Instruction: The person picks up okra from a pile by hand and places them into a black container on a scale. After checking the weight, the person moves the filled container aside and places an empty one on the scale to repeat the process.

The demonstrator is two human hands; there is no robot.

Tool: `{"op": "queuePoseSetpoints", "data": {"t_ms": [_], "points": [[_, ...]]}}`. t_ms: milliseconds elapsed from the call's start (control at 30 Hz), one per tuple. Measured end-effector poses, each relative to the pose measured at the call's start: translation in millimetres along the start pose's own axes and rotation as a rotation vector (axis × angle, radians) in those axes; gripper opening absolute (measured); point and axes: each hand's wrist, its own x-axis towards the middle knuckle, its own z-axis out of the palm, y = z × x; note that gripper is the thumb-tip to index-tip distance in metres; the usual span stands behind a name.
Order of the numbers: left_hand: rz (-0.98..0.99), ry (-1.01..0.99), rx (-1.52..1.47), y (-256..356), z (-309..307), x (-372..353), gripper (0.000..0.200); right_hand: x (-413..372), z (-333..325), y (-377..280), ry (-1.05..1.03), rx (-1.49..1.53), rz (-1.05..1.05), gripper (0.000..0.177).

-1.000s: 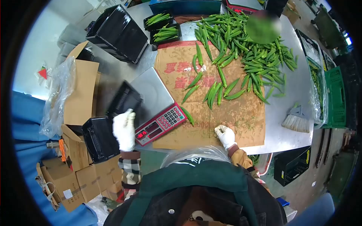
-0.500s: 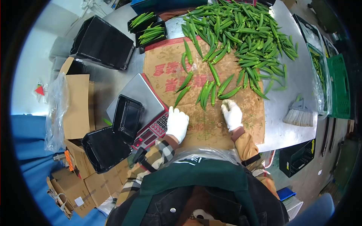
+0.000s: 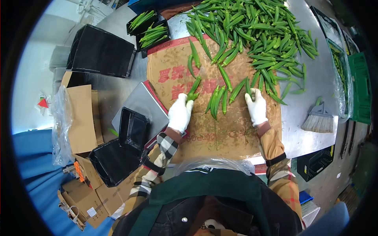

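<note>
My left hand (image 3: 180, 114), in a white glove, is closed with its fingertips on an okra pod (image 3: 192, 95); another pod lies against its far end. My right hand (image 3: 256, 108), also gloved, pinches an okra pod (image 3: 248, 86) in front of its fingers. Between the hands, several loose okra pods (image 3: 215, 103) rest on a flattened cardboard sheet (image 3: 220, 147). A big okra pile (image 3: 256, 31) spreads over the sheet's far right part and the metal table.
Left of the sheet is a scale (image 3: 138, 104) with an empty black tray (image 3: 134, 128) overlapping it. Two trays of okra (image 3: 153, 36) stand at the back. A stack of black trays (image 3: 102, 51) sits far left. On the right lies a brush (image 3: 318, 118).
My left hand has moved forward onto the okra pods on the left. My right hand has shifted forward and right and now has a pod between its fingers.
</note>
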Motion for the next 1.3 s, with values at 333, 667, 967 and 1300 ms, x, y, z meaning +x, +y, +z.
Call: {"op": "queuePoseSetpoints", "data": {"t_ms": [333, 667, 967, 1300], "points": [[-0.099, -0.043, 0.153, -25, 34, 13, 0.034, 60, 46, 1, 0.012, -0.352, 0.033, 0.081], [-0.244, 0.161, -0.436, -18, 30, 60, 0.036, 72, 91, -28, 0.012, -0.424, -0.319, 0.041], [-0.079, 0.097, 0.038, 8, 47, 85, 0.018, 5, -24, -13, -0.099, 0.083, -0.17, 0.03], [0.009, 0.201, 0.114, 0, 58, 86, 0.024, -151, -137, 98, 0.04, 0.214, 0.365, 0.022]]}}
